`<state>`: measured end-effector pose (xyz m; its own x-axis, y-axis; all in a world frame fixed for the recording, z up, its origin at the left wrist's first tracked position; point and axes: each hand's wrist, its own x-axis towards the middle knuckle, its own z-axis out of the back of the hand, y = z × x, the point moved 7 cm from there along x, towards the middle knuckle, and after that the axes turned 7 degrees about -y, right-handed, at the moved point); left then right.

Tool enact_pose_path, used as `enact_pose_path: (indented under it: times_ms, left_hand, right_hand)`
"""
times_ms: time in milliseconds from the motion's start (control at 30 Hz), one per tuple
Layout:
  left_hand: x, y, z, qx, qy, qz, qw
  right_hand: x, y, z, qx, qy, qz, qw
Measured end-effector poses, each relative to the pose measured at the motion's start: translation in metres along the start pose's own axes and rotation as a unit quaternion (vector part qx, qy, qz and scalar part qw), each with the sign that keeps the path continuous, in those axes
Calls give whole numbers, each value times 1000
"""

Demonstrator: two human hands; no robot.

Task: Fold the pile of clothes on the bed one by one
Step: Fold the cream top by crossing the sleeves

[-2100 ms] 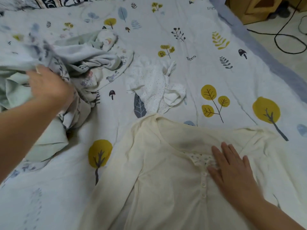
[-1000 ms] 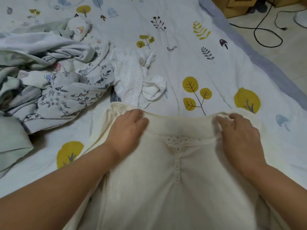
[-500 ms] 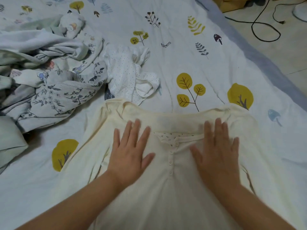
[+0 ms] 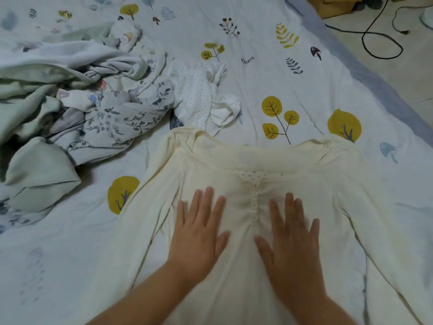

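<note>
1. Both hands are laid flat on the cream shirt [image 4: 269,266] in the lower centre of the frame. The left hand [image 4: 199,233] is placed just left of the button strip and the right hand [image 4: 293,240] just right of it. On each hand the fingers are straight and spread; nothing is gripped. The right hand is slightly blurred.

2. This flat, open contact is judged to serve for smoothing the front panel, so that the cloth lies even before any fold is made. No fold is yet seen in the shirt.

3. The shirt is spread face up on the bed sheet [image 4: 269,73], with the neckline toward the middle of the frame and a sleeve running down toward each lower corner. Small gathers are seen along the buttons [image 4: 254,206] between the hands.

4. Just beyond the collar, a small white dotted garment [image 4: 201,99] lies crumpled, touching or nearly touching the shirt's left shoulder.

5. At the left and upper left of the frame, the pile of clothes [image 4: 77,97] is heaped unfolded: pale green, grey floral and printed pieces. It is kept apart from the working area, presumably so that one piece is handled at a time.

6. In the upper right corner, bare floor and a black cable [image 4: 379,43] are seen past the bed edge.
</note>
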<state>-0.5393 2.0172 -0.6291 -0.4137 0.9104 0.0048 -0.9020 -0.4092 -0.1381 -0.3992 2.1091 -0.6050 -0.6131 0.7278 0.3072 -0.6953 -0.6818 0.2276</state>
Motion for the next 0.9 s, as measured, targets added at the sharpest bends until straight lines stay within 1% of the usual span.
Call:
enact_pose_path:
  times_ms: [67, 133, 167, 200, 233, 267, 300, 333, 367, 400, 433, 467, 500, 533, 567, 633, 667, 700, 733, 767, 800, 833, 867, 900]
  left_hand:
    - [-37, 2, -13, -13, 39, -14, 999]
    - [-60, 6, -19, -20, 49, -26, 998]
    - [-63, 7, -15, -29, 36, -32, 998]
    - [-63, 9, -6, -48, 6, -33, 998]
    - [-60, 14, 9, -70, -48, -24, 996]
    - [-59, 26, 24, -84, -102, 5, 991]
    - [-59, 43, 34, -83, -138, 59, 985]
    - [-63, 62, 43, -66, -154, 127, 978]
    - [-69, 85, 48, -44, -152, 208, 965]
    - [-77, 107, 49, -32, -120, 297, 947]
    - [-87, 127, 47, -34, -66, 377, 923]
    - [-98, 141, 44, -57, 2, 439, 897]
    - [-104, 151, 40, -88, 49, 469, 878]
    - [-106, 156, 39, -121, 73, 468, 873]
    - [-105, 158, 44, -148, 76, 453, 876]
    - [-98, 154, 63, -164, 60, 414, 893]
    - [-95, 146, 74, -163, 50, 392, 904]
    - [-91, 134, 86, -171, 42, 371, 912]
    - [-89, 119, 92, -211, 43, 360, 908]
    - [-87, 101, 97, -278, 47, 356, 891]
    - [-85, 82, 99, -368, 54, 361, 855]
    - [-83, 61, 101, -453, 74, 365, 810]
    - [-80, 43, 102, -516, 96, 363, 770]
    - [-75, 28, 103, -545, 119, 345, 755]
  right_hand:
    - [-39, 24, -7, 12, 33, 59, 998]
    - [-70, 31, -21, -9, 70, 103, 992]
    - [-79, 30, -26, -19, 79, 110, 991]
    - [-83, 30, -28, -24, 77, 113, 990]
    - [-83, 30, -28, -27, 68, 113, 991]
    - [-80, 33, -25, -29, 51, 113, 992]
    - [-76, 37, -22, -29, 33, 110, 993]
    - [-72, 41, -18, -26, 15, 101, 994]
    - [-69, 46, -14, -22, -1, 90, 996]
    - [-67, 52, -9, -15, -14, 83, 996]
    - [-66, 58, -5, -2, -23, 79, 997]
    - [-65, 65, -2, 20, -22, 73, 997]
    - [-64, 73, 1, 47, -13, 70, 996]
    - [-64, 82, 3, 73, -2, 67, 995]
    - [-64, 92, 6, 101, 14, 62, 993]
    - [-68, 112, 6, 174, 65, 40, 982]
    - [-70, 120, 6, 226, 96, 16, 969]
    - [-72, 127, 6, 280, 135, -24, 950]
    - [-72, 133, 8, 340, 178, -81, 920]
    - [-73, 143, 8, 402, 242, -148, 871]
    - [-78, 155, 5, 468, 316, -205, 800]
    - [-83, 168, 3, 552, 373, -249, 703]
    - [-79, 177, 10, 630, 391, -284, 608]
    - [-74, 174, 12, 669, 370, -310, 565]
